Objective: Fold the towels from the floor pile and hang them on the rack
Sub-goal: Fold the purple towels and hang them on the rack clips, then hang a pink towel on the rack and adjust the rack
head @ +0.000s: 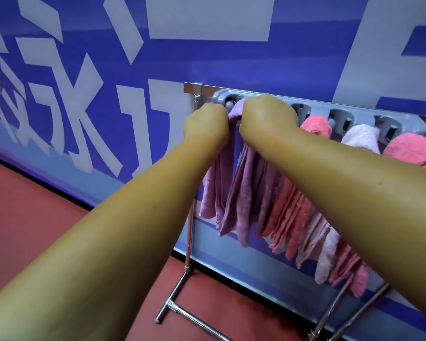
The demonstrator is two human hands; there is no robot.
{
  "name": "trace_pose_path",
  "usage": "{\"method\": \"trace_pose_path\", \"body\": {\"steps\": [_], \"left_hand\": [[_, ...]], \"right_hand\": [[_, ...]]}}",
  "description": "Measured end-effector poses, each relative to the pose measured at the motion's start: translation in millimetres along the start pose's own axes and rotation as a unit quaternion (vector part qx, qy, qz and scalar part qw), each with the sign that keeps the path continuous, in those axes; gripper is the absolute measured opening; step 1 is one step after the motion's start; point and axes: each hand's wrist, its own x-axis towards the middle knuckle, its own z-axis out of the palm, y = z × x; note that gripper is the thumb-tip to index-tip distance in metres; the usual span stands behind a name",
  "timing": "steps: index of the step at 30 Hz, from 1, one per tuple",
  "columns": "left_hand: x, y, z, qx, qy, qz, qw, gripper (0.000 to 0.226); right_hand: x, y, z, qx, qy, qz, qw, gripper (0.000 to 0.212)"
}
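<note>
While pink towels (315, 125) hang further right, the left hand (205, 124) and right hand (268, 116), fingers curled, grip the purple towel (246, 183) at the rack (330, 108).

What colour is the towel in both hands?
The towel is lilac purple; the head view shows it.

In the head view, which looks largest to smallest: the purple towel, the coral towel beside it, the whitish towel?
Purple towel
Coral towel
Whitish towel
The right forearm hides parts of the last two, so their order is unsure.
</note>
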Motion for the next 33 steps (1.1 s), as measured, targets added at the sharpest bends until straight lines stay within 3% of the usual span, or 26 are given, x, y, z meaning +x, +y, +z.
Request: {"method": "trace_pose_path", "body": {"steps": [4, 7, 10, 14, 18, 22, 27, 33], "left_hand": [[-6.8, -1.8, 2.5, -0.041, 0.001, -0.007, 0.999, 0.01], [-15.2, -6.3, 9.8, -0.082, -0.023, -0.024, 0.996, 0.008], [-31.2, -12.6, 23.9, -0.129, -0.04, -0.037, 0.99, 0.009], [-62.9, -25.4, 63.1, -0.143, -0.091, -0.067, 0.983, 0.014], [-118.7, -38.6, 124.7, -0.118, -0.194, -0.097, 0.969, 0.025], [-184.3, -43.4, 185.0, -0.104, -0.308, -0.107, 0.94, 0.019], [-245.5, -30.6, 251.6, -0.131, -0.399, -0.116, 0.9, 0.026], [-315.1, 2.6, 322.0, -0.152, -0.547, -0.138, 0.812, 0.031]], "right_hand": [[-14.5, -1.4, -3.5, 0.025, -0.015, 0.027, 0.999, 0.035], [-23.1, -2.8, 8.7, 0.014, -0.011, 0.036, 0.999, 0.047], [-36.0, -1.2, 36.3, 0.105, -0.028, 0.059, 0.992, 0.058], [-72.3, 7.9, 80.2, 0.11, -0.077, 0.025, 0.991, 0.032], [-116.6, 29.9, 147.6, 0.065, -0.24, 0.014, 0.968, 0.006], [-159.1, 63.2, 229.8, 0.103, -0.342, 0.065, 0.932, 0.018], [-214.4, 101.9, 307.6, 0.131, -0.413, 0.117, 0.894, 0.032], [-285.1, 147.4, 383.4, 0.193, -0.481, 0.2, 0.832, 0.035]]}}
